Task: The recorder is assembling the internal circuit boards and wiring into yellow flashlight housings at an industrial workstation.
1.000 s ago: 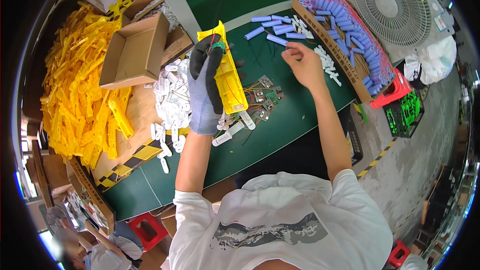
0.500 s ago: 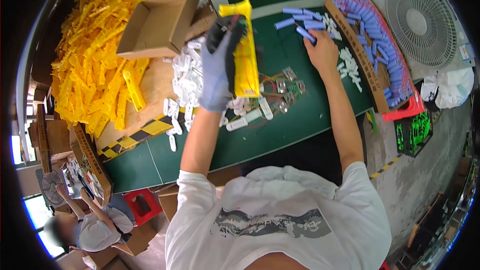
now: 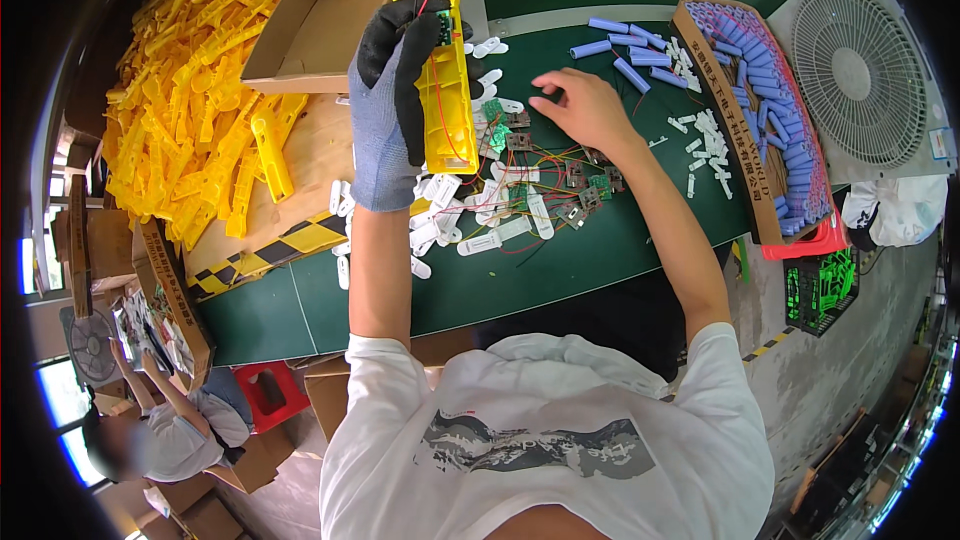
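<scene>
My left hand [image 3: 392, 105], in a grey glove with black fingertips, grips a long yellow plastic housing [image 3: 447, 80] held upright above the green table [image 3: 560, 270]. Thin wires run along the housing. My bare right hand [image 3: 580, 108] hovers over the table with fingers curled, just above small green and brown circuit boards [image 3: 560, 180] joined by coloured wires. I see nothing held in it. White plastic pieces [image 3: 480, 230] lie scattered below the housing.
A heap of yellow housings [image 3: 190, 90] fills the left. An open cardboard box [image 3: 310, 30] sits behind my left hand. Blue cylindrical cells [image 3: 625, 45] lie loose, and more fill a tray [image 3: 770, 110] on the right. A white fan [image 3: 860, 70] stands far right. Another person [image 3: 170, 430] sits lower left.
My right hand has drawn back from the loose blue cells toward the circuit boards. My left hand has kept hold of the yellow housing throughout.
</scene>
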